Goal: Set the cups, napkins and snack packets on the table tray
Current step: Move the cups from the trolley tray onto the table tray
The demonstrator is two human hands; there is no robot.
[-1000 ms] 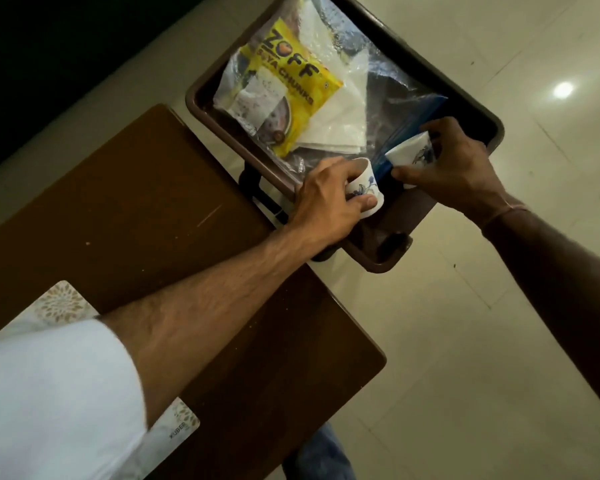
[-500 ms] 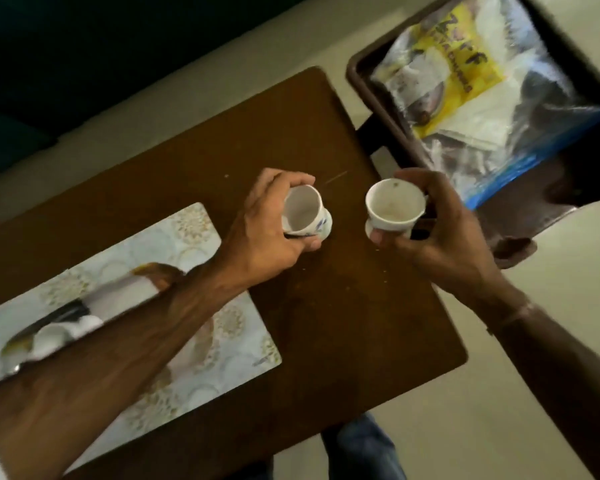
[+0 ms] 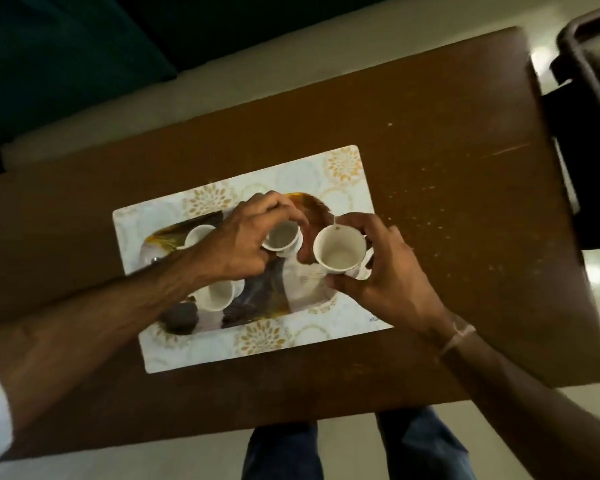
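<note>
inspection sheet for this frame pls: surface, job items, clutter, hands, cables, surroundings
Surface: brown table, patterned tray on it.
Job's things: two white cups on the tray; two more in the hands; napkins and packets not on the tray.
Clutter: dark round object on the tray.
Hands: left hand holds a cup; right hand holds a cup, both above the tray.
Cables: nothing seen.
Surroundings: dark cart at right, pale floor.

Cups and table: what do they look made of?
Cup in the right hand: likely glazed ceramic, white, smooth inside, thick rim, moulded handle. Cup in the left hand looks the same. Table: brown wood or wood-look laminate, matte, with scratches and pale specks; which one is unclear.
</note>
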